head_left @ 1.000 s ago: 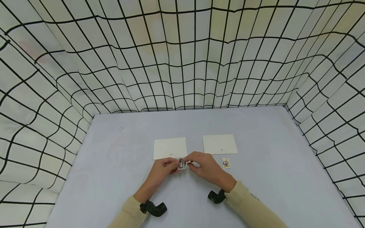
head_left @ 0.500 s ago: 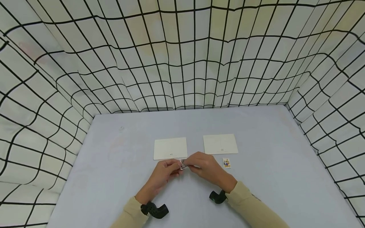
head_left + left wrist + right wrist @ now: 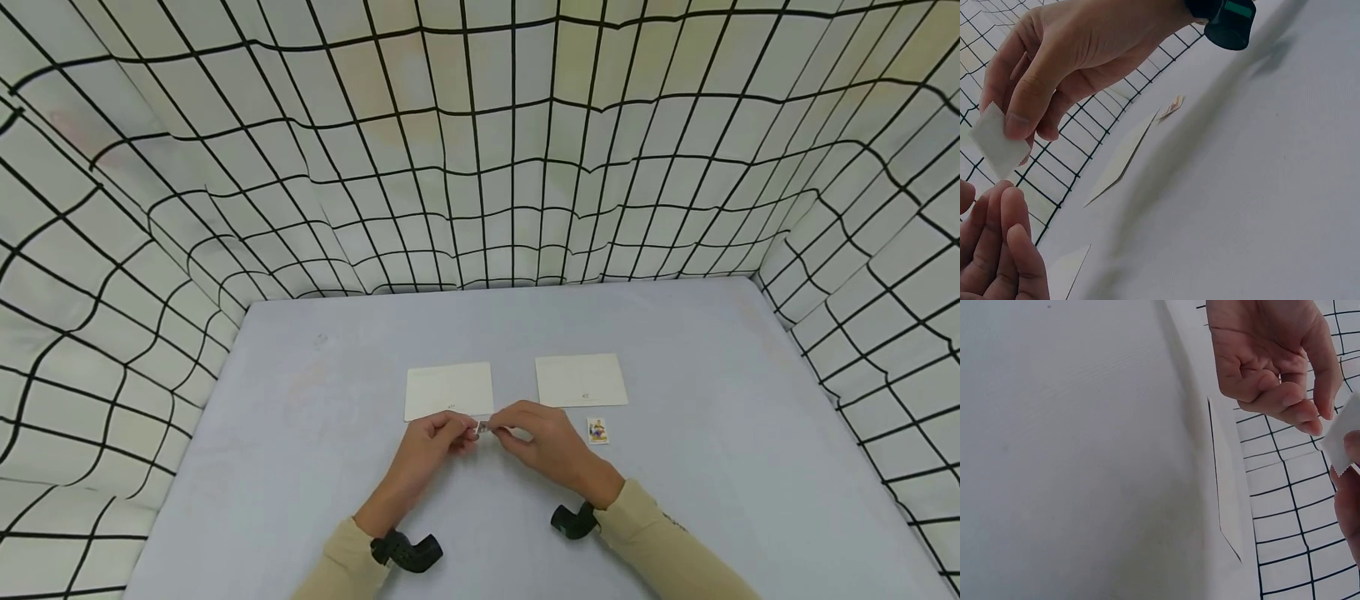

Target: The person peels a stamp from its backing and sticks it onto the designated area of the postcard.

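Observation:
My right hand (image 3: 536, 437) pinches a small postage stamp (image 3: 999, 140) with perforated edges between thumb and fingers. Its white back faces the left wrist camera. In the head view, the stamp is tilted nearly edge-on. My left hand (image 3: 435, 442) is right beside its other end, thumb and fingers slightly parted; in the left wrist view the left fingertips (image 3: 1002, 187) lie just below the stamp's lower corner. Whether they touch it is hard to tell. Another stamp (image 3: 597, 431), with a coloured picture, lies on the table to the right of my right hand.
Two blank white cards, the left card (image 3: 448, 392) and the right card (image 3: 581, 380), lie just beyond my hands. The white-covered table (image 3: 322, 358) is enclosed at the back and sides by black netting (image 3: 512, 208) over white sheeting.
The stamp between my hands turns from face-up and fully showing to tilted, nearly edge-on. My left fingers, which held its left side, now sit at its edge. Cards and the other stamp stay put.

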Demonstrator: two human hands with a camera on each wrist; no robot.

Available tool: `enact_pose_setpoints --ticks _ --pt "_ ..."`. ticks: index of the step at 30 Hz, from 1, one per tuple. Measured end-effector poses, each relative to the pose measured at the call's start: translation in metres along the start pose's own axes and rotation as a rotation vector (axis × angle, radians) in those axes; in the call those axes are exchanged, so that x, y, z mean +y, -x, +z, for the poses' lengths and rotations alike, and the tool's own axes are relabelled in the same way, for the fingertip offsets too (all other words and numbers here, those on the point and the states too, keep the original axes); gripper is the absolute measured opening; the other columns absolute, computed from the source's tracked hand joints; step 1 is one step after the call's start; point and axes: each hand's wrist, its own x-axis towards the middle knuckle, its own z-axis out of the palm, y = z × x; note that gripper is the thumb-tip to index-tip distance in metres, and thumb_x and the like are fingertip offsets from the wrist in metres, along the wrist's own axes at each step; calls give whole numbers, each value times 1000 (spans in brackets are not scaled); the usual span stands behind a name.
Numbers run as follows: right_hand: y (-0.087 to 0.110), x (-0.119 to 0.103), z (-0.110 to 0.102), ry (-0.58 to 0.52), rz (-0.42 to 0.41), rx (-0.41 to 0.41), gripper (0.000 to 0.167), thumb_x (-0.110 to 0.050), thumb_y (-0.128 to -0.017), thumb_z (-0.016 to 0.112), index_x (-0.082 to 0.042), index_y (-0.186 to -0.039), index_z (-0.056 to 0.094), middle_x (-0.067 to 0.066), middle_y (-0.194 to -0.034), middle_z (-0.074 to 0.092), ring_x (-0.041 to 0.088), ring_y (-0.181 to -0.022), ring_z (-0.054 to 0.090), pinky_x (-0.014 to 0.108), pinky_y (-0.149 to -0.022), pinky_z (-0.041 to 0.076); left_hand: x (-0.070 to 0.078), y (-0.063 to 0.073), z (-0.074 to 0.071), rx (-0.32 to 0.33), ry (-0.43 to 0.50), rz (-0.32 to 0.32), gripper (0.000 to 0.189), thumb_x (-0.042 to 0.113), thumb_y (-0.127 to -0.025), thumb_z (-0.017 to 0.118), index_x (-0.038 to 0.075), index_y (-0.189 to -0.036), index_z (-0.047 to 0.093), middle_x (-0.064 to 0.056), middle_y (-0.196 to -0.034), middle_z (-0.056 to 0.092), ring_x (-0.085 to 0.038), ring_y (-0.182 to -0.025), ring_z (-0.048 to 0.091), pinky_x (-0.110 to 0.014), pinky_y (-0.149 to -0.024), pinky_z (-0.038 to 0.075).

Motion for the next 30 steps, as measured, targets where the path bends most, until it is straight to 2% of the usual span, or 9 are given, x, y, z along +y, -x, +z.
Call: enact_pose_setpoints --ticks 4,7,11,15,19,26,30 --pt "0 0 0 -51 69 15 27 5 -79 85 -8 -101 77 1 -94 78 9 -82 73 18 -75 59 3 -1 -1 79 -84 55 20 17 -104 62 2 -108 73 -13 -99 77 -10 -87 72 -23 -80 59" --pt "0 0 -1 -76 92 25 25 5 -80 84 -7 -102 77 2 -94 79 10 -80 71 21 -72 60 5 -1 -2 92 -146 107 20 19 -104 63 4 -113 73 -16 -106 77 -7 -91 73 -22 -83 59" --pt "0 0 -1 -92 126 27 24 3 -83 82 -7 -104 77 2 -94 79 10 -79 70 22 -71 60 4 0 -4 43 -201 185 26 19 -103 64 4 -123 71 -14 -117 77 -5 -104 73 -18 -91 58" --pt "1 -1 -1 -107 202 16 22 -2 -87 81 -10 -107 77 2 -94 79 8 -79 70 22 -71 60 1 2 -3 -10 -235 251 30 20 -104 64 5 -129 69 -14 -124 75 -7 -113 72 -15 -95 55" --pt "4 -3 0 -144 295 19 20 -6 -89 80 -10 -109 77 2 -94 78 7 -80 71 22 -73 61 -1 4 0 -12 -240 244 28 20 -103 66 9 -128 71 -14 -122 76 -7 -111 73 -14 -93 55" --pt "7 -4 4 -208 417 37 18 -9 -91 79 -7 -109 78 5 -94 79 11 -79 75 22 -72 62 -2 6 5 -3 -199 194 33 20 -98 72 2 -126 71 -18 -119 76 -7 -104 75 -14 -88 56" --pt "9 -4 6 -225 499 25 19 -10 -90 80 -7 -109 79 6 -93 80 10 -78 75 22 -70 61 -3 6 7 3 -195 148 33 20 -96 75 4 -125 73 -17 -117 78 -7 -101 76 -15 -86 57"
